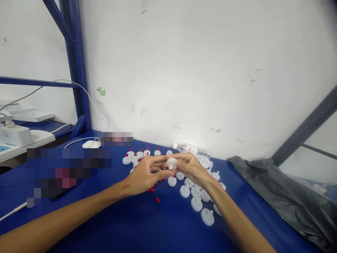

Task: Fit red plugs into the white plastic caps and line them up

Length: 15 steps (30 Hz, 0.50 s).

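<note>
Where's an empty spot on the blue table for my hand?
The blue table has bare room on the near side of the loose red caps, between the left arm and right arm. Another bare strip lies between the right arm and the gray plastic bag. White stemmed discs and red caps crowd around the left hand and right hand.

Clear bottle (192, 149), dark plastic sheeting (273, 191)

Workshop-like place — blue metal frame (79, 63), blue tabletop (118, 225), batch of white plastic discs (207, 218), small red caps (157, 200).
</note>
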### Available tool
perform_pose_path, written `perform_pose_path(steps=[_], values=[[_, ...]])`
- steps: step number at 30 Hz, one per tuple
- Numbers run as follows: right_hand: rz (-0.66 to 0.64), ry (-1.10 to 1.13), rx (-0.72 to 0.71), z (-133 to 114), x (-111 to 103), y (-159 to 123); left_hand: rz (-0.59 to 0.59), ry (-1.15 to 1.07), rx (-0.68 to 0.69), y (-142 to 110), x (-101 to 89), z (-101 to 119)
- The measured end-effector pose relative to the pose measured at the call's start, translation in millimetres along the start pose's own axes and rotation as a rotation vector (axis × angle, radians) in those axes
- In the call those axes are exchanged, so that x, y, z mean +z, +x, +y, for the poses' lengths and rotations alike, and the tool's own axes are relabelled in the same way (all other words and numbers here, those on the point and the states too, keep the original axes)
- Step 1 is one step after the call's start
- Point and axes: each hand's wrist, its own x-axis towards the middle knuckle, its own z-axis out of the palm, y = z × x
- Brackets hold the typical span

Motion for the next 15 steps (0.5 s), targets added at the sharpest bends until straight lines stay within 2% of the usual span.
perform_pose_path(steps=[7,10,13,15], values=[[0.001,-0.003,0.020,-3.6,1.6,0.7,0.036,0.156,0.070,-2.1,0.0,-4.2],[0.029,-0.073,-0.015,-6.8,0.9,1.4,0.066,0.308,0.068,2.5,-4.0,-2.6],[0.193,-0.225,-0.052,-9.2,-8.7,1.2,0.187,0.597,0.068,6.4,-11.5,-9.4],[0.359,-0.330,-0.085,-9.6,-19.5,0.6,0.166,0.840,0.124,7.4,-18.0,-18.4]])
